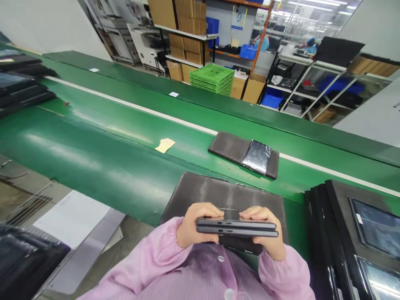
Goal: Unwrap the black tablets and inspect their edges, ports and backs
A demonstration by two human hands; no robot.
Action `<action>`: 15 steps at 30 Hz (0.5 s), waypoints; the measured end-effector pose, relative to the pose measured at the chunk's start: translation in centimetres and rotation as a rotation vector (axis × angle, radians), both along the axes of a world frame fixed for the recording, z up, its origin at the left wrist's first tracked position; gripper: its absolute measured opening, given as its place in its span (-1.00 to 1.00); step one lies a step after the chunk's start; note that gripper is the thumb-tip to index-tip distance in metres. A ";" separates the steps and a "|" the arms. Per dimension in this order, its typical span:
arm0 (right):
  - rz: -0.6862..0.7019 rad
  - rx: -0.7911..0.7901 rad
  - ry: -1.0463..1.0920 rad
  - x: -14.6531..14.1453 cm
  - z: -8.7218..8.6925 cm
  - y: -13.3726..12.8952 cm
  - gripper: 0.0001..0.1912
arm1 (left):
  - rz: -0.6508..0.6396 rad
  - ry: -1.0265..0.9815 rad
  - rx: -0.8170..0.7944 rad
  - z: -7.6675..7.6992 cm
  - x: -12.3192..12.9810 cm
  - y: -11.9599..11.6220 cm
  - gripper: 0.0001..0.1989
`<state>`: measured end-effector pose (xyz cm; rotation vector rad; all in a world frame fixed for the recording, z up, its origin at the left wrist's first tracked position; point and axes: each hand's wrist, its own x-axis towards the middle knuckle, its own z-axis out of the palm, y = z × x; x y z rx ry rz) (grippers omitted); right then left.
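Observation:
Two thin grey tablets (pixel 236 227) are held level, one on top of the other, edge towards me. My left hand (pixel 197 225) is closed around their left end, thumb below and fingers over the top. At the other end, my right hand (pixel 268 229) grips the pair in the same way. Beneath and beyond them a dark foam pad (pixel 187 191) lies on the green bench. Farther off, a film-wrapped tablet (pixel 256 156) rests on a smaller dark foam pad (pixel 225 146).
To the right stands a stack of black foam trays (pixel 337 216) with a tablet (pixel 378 225) on top. More dark trays (pixel 25 91) are piled at the far left. A scrap of yellow paper (pixel 165 145) lies on the green belt (pixel 125 125). Behind are green crates (pixel 212 78).

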<state>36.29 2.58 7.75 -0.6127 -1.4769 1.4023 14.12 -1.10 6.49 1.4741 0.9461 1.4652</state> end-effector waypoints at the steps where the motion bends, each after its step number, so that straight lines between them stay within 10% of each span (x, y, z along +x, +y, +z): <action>1: -0.002 -0.002 0.001 0.0 0.0 0.1 -0.61 | 0.003 0.002 -0.033 0.1 0.0 0.1 -0.57; 11: 0.119 -0.017 -0.073 0.6 -0.6 1.6 -0.55 | 0.027 -0.084 -0.050 -0.8 -0.6 -0.1 -0.55; 15: -0.020 -0.136 -0.476 1.0 -3.3 2.4 -0.63 | 0.362 -0.071 -0.375 -3.6 -0.3 1.5 -0.47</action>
